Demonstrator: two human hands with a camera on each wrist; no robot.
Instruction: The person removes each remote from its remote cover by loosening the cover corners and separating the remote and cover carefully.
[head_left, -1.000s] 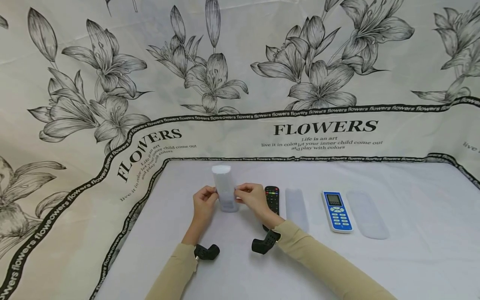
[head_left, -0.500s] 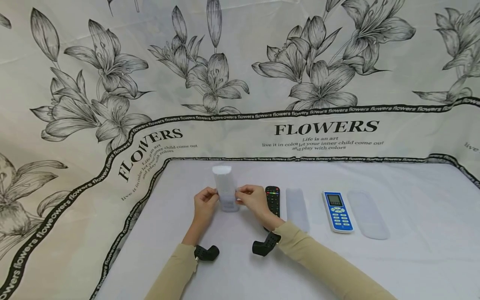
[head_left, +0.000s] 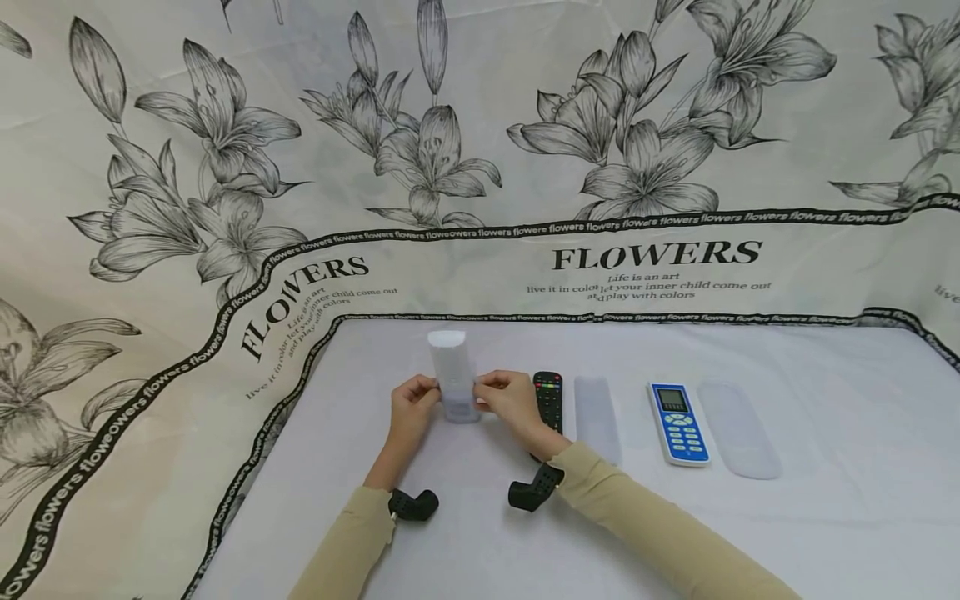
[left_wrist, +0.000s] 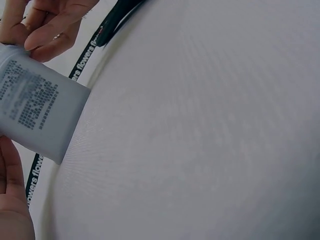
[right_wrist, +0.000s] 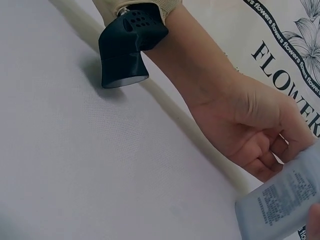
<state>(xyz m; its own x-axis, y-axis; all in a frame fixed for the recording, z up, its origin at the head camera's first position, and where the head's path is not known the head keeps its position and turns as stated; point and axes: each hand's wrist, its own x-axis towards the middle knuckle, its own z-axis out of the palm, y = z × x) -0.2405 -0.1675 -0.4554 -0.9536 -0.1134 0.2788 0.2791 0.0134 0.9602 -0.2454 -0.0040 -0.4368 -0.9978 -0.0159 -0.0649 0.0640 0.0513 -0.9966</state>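
Observation:
A pale remote control in a translucent sleeve (head_left: 453,375) stands upright on the table between both hands. Blurred print shows through the sleeve near its lower end in both wrist views. My left hand (head_left: 412,410) pinches its left edge with thumb and fingers. On the opposite edge, my right hand (head_left: 513,405) pinches it with curled fingers. The left wrist view shows the right hand (left_wrist: 52,27) above the sleeve and part of the left hand (left_wrist: 12,192) below. In the right wrist view the left hand (right_wrist: 255,122) is plain, while little of the right shows.
A black remote (head_left: 550,400) lies partly behind the right wrist. Beside it is a flat translucent sleeve (head_left: 597,421). Farther right lie a blue-and-white remote (head_left: 678,425) and another translucent sleeve (head_left: 738,429). A flower-printed cloth (head_left: 465,283) hangs behind the white table (head_left: 847,500).
The head view has shifted very slightly, so everything appears a little farther right. Both hands keep the same hold on the sleeved remote, which stays upright.

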